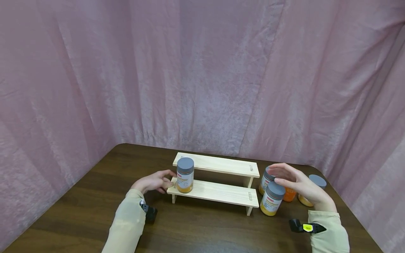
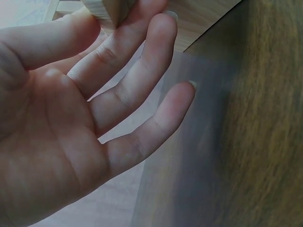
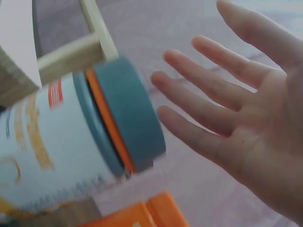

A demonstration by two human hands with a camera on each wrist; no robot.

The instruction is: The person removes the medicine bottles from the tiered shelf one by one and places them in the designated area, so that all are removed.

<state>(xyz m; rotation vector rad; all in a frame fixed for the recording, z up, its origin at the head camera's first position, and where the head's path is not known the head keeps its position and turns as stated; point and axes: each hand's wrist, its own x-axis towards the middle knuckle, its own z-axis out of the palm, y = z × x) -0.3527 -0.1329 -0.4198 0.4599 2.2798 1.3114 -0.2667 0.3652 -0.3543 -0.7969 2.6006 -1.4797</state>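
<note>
A two-tier pale wooden shelf (image 1: 218, 194) stands on the table, with a grey-lidded jar (image 1: 185, 178) upright at the left of its lower board. My left hand (image 1: 153, 182) pinches the left end of that board; in the left wrist view the thumb and a finger meet at the wood (image 2: 108, 10), and the other fingers hang free. Over the jars on the right, my right hand (image 1: 302, 184) is held with its fingers extended and apart. In the right wrist view it is beside a grey-lidded jar (image 3: 52, 132) without gripping it.
Right of the shelf stand a front grey-lidded jar (image 1: 272, 200), another jar (image 1: 265, 182) behind it, an orange container (image 1: 289, 194) and a further grey-lidded jar (image 1: 317, 181). The brown table (image 1: 196, 232) meets pink curtains (image 1: 215, 77) at the back and sides.
</note>
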